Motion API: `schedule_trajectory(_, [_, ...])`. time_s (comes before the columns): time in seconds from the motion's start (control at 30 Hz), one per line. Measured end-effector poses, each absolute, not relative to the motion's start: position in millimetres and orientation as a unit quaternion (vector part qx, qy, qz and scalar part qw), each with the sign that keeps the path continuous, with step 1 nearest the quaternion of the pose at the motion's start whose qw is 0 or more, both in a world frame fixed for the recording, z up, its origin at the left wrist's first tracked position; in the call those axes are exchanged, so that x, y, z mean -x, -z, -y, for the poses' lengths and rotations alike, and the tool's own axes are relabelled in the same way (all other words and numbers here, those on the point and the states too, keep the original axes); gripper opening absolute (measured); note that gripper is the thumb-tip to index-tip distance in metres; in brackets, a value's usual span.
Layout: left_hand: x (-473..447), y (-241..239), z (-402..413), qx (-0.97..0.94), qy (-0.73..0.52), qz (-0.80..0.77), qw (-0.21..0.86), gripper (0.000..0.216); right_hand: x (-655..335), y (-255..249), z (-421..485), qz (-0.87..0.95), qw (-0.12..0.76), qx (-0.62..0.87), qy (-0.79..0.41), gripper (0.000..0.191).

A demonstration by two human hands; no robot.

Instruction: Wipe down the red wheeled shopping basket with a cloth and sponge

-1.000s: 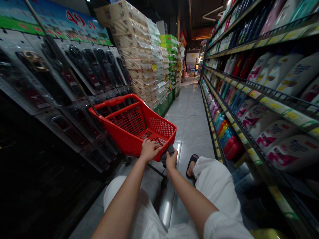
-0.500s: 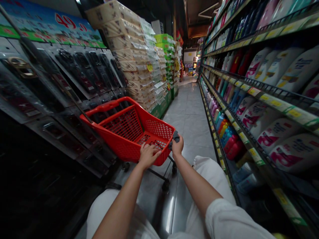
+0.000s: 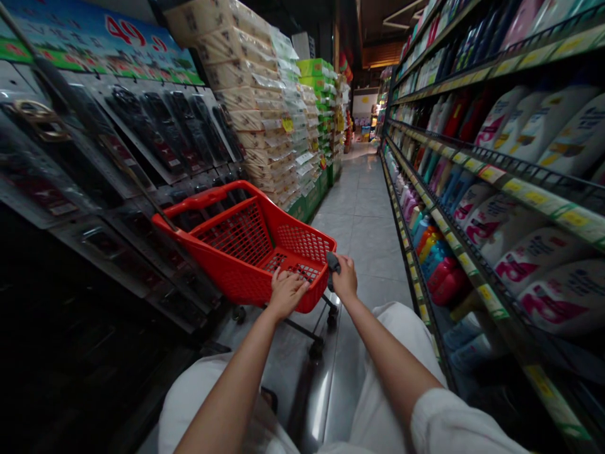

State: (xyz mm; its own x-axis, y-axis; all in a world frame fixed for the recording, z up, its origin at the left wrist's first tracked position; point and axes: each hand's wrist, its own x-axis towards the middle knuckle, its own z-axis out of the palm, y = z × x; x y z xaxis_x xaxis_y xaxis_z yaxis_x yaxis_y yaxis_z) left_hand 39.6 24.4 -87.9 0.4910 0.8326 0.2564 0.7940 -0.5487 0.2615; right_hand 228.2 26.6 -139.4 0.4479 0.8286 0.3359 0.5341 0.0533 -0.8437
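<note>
A small red plastic shopping cart (image 3: 236, 284) with slatted sides stands at an angle in front of me, its basket holding nothing that I can see. My left hand (image 3: 287, 294) grips the near side rim, fingers over the edge. In my right hand (image 3: 346, 277) is a bunched dark grey cloth (image 3: 333, 262), held against the outer corner of the cart's end panel. The right fingers are closed round it and partly hidden.
On the right, shelves (image 3: 510, 183) carry rows of bottles (image 3: 548, 296). Packaged belts (image 3: 161, 135) hang on the left beside tall stacks of wrapped packs (image 3: 250, 101). A grey tiled aisle (image 3: 363, 208) runs ahead. My knees flank the cart's wheels.
My right hand has shifted slightly right and down with the cloth, which now shows less of itself. My left hand has slid slightly right along the rim. The cart stays nearly in place.
</note>
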Motion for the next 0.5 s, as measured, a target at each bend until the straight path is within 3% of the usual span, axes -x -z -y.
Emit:
schedule_trajectory(0.3, [-43.9, 84.0, -21.8, -0.866, -0.175, -0.464, 0.061, 0.034, -209.0, 127.4, 30.5, 0.679, 0.344, 0.647, -0.049, 0.063])
schedule_trajectory(0.5, [-40.7, 81.1, -8.7, -0.876, -0.161, -0.451, 0.062, 0.037, -258.9, 103.4, -24.5, 0.623, 0.305, 0.719, -0.030, 0.052])
